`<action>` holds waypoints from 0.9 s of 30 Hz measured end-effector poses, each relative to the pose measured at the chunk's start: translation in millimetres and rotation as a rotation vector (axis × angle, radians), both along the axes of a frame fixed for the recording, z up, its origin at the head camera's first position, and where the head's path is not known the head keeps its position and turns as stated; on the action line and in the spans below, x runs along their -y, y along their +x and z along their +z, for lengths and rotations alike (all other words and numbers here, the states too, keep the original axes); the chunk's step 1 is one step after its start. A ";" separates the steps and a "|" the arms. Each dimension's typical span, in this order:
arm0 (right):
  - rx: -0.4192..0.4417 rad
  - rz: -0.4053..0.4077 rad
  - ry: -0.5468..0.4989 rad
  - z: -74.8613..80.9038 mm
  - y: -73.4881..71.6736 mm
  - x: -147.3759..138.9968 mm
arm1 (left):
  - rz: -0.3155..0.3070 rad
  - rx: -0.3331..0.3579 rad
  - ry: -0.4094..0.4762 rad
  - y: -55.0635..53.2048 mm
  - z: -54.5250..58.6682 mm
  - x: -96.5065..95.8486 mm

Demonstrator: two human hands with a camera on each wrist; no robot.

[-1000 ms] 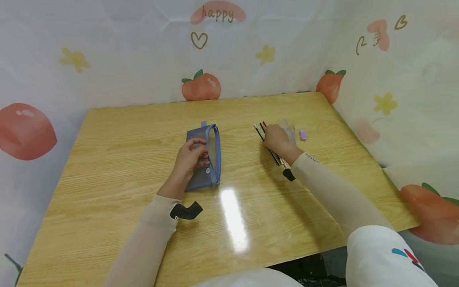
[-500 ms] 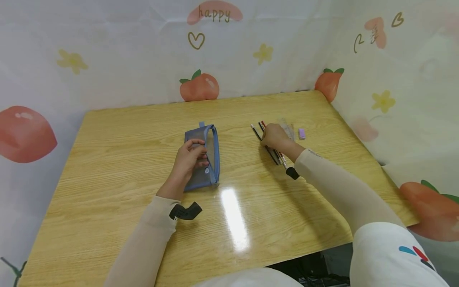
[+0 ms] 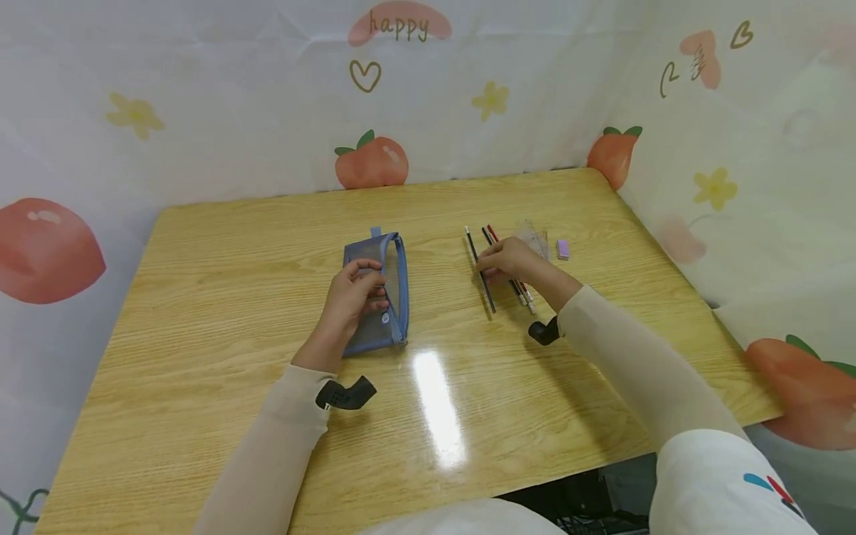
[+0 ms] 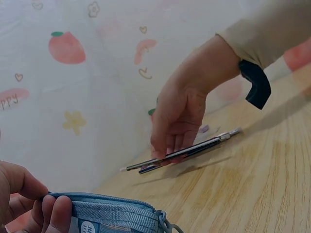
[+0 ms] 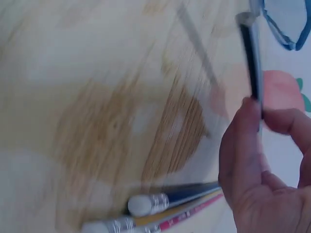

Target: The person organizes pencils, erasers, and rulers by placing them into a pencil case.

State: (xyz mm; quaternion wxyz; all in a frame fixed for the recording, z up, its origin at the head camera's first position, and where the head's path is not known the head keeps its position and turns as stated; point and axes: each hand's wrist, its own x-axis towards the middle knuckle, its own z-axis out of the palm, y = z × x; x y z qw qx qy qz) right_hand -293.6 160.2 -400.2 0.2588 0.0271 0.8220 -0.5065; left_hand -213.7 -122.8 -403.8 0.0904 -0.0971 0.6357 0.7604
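Observation:
A blue-grey pencil case [image 3: 371, 339] with a see-through mesh side lies on the table, its zipped mouth gaping to the right. My left hand [image 3: 352, 299] pinches the near edge of that mouth between thumb and fingers, as the left wrist view shows. Farther right, my right hand [image 3: 513, 261] pinches a dark pencil [image 3: 488, 291] around its middle, raised off the table with its shadow beneath. Several other pencils [image 3: 527, 296] with white eraser ends lie under and beside this hand, partly hidden by it. The held pencil [image 5: 252, 58] looks blurred in the right wrist view.
A clear ruler [image 3: 535, 239] lies just behind the right hand. To its right sits a small purple eraser [image 3: 563, 250]. The wooden table [image 3: 221, 297] meets a printed cloth backdrop [image 3: 254, 111] at the back and right.
My right hand has drawn one dark pencil away from the others, lifting it slightly left toward the pencil case. The left hand keeps its hold on the case.

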 end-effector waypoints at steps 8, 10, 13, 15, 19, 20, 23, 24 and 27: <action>0.178 -0.077 -0.281 1.4 2.2 6.7 | 0.010 0.000 0.006 -1.0 -1.4 2.3; 0.196 -0.104 -0.318 1.1 2.7 7.7 | 0.004 -0.002 0.008 -1.4 -2.0 2.1; 0.219 -0.140 -0.372 0.1 3.9 9.7 | -0.005 -0.002 0.017 -2.2 -3.4 1.5; 0.230 -0.150 -0.406 -1.1 4.7 11.8 | -0.004 0.004 0.016 -2.4 -4.1 1.2; 0.230 -0.124 -0.456 -3.1 6.9 17.2 | 0.003 0.007 0.006 -2.5 -4.2 1.1; 0.229 -0.122 -0.469 -3.5 7.2 19.3 | 0.004 0.006 0.008 -2.4 -4.0 1.3; 0.216 -0.107 -0.486 -4.8 8.5 26.9 | 0.007 0.003 0.013 -2.9 -3.5 1.6; 0.214 -0.109 -0.491 -5.4 8.9 29.8 | 0.008 0.002 0.014 -3.0 -3.5 1.7; 0.208 -0.117 -0.508 -6.5 10.7 38.6 | 0.005 0.002 0.009 -3.3 -3.0 1.8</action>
